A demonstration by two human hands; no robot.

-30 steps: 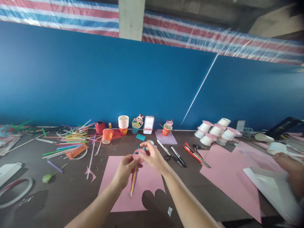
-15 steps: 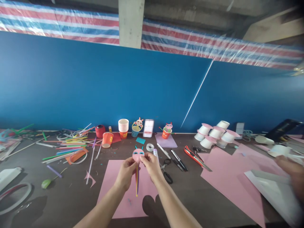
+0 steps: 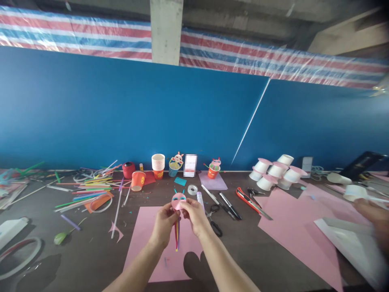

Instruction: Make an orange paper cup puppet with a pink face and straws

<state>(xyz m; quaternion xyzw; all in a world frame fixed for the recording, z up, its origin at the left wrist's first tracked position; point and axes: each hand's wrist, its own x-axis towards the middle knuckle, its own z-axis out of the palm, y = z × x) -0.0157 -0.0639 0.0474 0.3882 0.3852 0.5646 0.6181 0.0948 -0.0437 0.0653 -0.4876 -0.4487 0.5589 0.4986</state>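
both hands — left hand [image 3: 163,224], right hand [image 3: 195,216] — pinch the pink disc [image 3: 178,201] upright over the pink sheet [image 3: 142,239], letting its straws [image 3: 177,237] dangle free.

No readable text appeared anywhere.
The orange cup [image 3: 137,180], up and left of the hands, bore a yellow mark too small to read.

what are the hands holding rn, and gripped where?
Both hands pinch a small round pink paper face with coloured straws hanging below it: the left hand at its lower left edge, the right hand at its lower right edge, above the pink paper sheet.
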